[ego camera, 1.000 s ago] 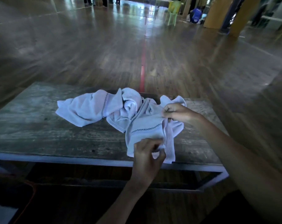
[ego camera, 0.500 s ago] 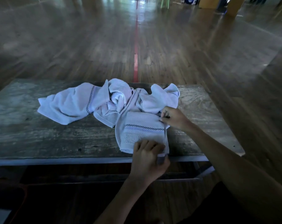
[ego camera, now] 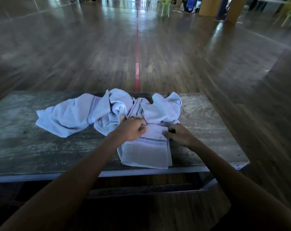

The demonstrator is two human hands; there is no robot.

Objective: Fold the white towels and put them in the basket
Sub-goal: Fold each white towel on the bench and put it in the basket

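The towel (ego camera: 145, 153) lies long, from the front edge of the counter (ego camera: 41, 155) toward the far edge. The left hand (ego camera: 131, 129) and right hand (ego camera: 179, 135) pinch its middle (one each side). The bunched half lies past them.

The head camera is looking forward and down over the table (ego camera: 33, 147). It is sitting close to the white towels (ego camera: 71, 117).

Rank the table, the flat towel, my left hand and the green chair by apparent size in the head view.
Largest first: table, flat towel, left hand, green chair; the chair is far off, so it only looks smallest.
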